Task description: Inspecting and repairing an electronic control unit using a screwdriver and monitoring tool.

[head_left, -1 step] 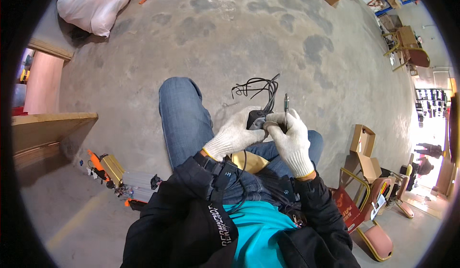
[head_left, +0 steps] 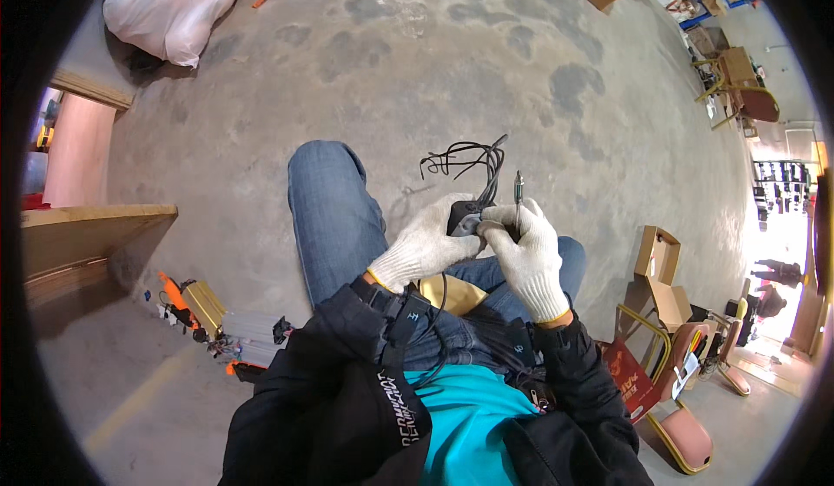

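Observation:
My left hand (head_left: 424,244), in a white knit glove, is closed round a small black box-shaped device (head_left: 460,215). A loose bundle of thin black cables (head_left: 493,173) runs up from the device and curls over to the left. My right hand (head_left: 532,256), gloved the same way, has its thumb and fingers pressed in beside the left hand's. A slim, pen-shaped metal tool (head_left: 519,189) sticks up out of the right fingers, tip pointing away from me; its kind is unclear. Between both hands a grey piece (head_left: 467,225) rests against the device, partly hidden by fingers.
I sit low over a concrete floor (head_left: 391,95). To my left lie orange and yellow items (head_left: 204,305) near a wooden shelf edge (head_left: 95,217). On the right stand an open cardboard box (head_left: 665,290) and a chair (head_left: 682,434). A white sack (head_left: 169,13) sits far left.

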Motion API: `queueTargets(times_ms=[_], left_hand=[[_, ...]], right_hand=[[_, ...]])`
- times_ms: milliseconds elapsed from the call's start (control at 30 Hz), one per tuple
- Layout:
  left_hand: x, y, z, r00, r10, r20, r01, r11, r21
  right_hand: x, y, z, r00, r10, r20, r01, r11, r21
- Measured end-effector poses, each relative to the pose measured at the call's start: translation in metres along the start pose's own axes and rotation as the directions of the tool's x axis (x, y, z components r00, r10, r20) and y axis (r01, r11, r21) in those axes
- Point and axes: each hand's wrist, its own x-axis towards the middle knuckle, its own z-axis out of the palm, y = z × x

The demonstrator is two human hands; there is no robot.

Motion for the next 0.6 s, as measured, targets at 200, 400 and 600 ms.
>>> queueTargets(times_ms=[200,400,600], left_hand=[[0.004,-0.015,0.003,0.998,-0.057,0.012,0.057,0.998,-0.040],[-0.001,-0.005,0.003,0.997,-0.078,0.019,0.079,0.996,-0.049],[-0.001,-0.006,0.000,0.992,-0.087,0.091,0.082,0.995,0.056]], right_hand=[[0.002,-0.001,-0.005,0.992,0.102,0.071,-0.104,0.994,0.025],[0.004,0.001,-0.011,0.967,0.210,0.144,-0.220,0.974,0.053],[0.017,0.001,-0.028,0.955,0.214,0.206,-0.172,0.964,-0.203]])
